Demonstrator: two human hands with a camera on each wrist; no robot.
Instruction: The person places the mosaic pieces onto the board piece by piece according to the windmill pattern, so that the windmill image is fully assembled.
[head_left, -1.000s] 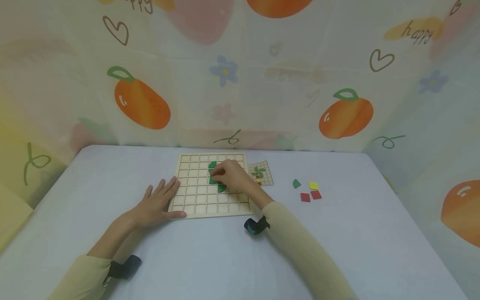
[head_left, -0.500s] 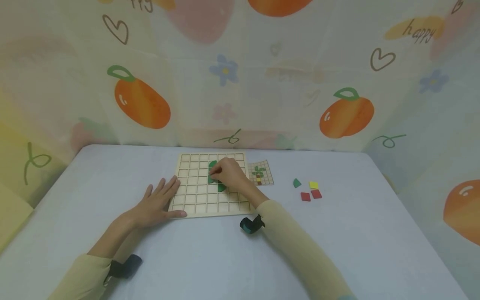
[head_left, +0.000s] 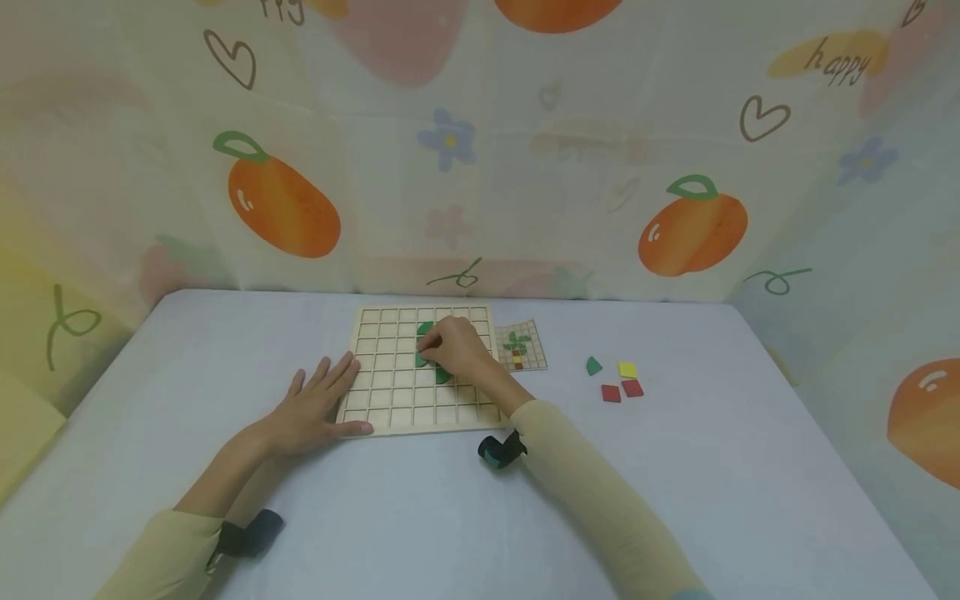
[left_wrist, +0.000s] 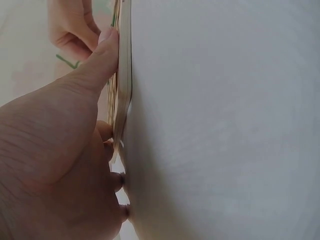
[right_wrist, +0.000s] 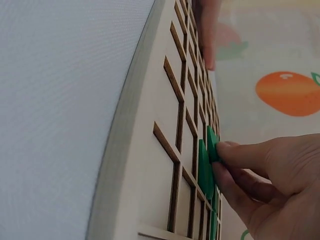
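Note:
A pale wooden grid board (head_left: 397, 389) lies on the white table, several green tiles (head_left: 442, 376) set in its cells. My left hand (head_left: 309, 417) rests at the board's left edge with its fingers spread. In the left wrist view its thumb (left_wrist: 102, 57) lies along the rim. Over the middle of the grid is my right hand (head_left: 459, 346). Its thumb and fingers pinch a green tile (right_wrist: 211, 140) down at the board, as the right wrist view shows. Another green tile (right_wrist: 202, 167) sits right beside that one. My right hand partly covers the tiles in the head view.
A small pattern card (head_left: 534, 354) with a plant picture lies against the board's right side. Further right are a loose green rounded tile (head_left: 593, 366), a yellow square tile (head_left: 627, 370) and two red tiles (head_left: 611, 393). A printed curtain (head_left: 480, 208) hangs behind the table.
My right hand has shifted slightly left and away from me over the board, its wrist following. My left hand and the loose tiles stay where they were.

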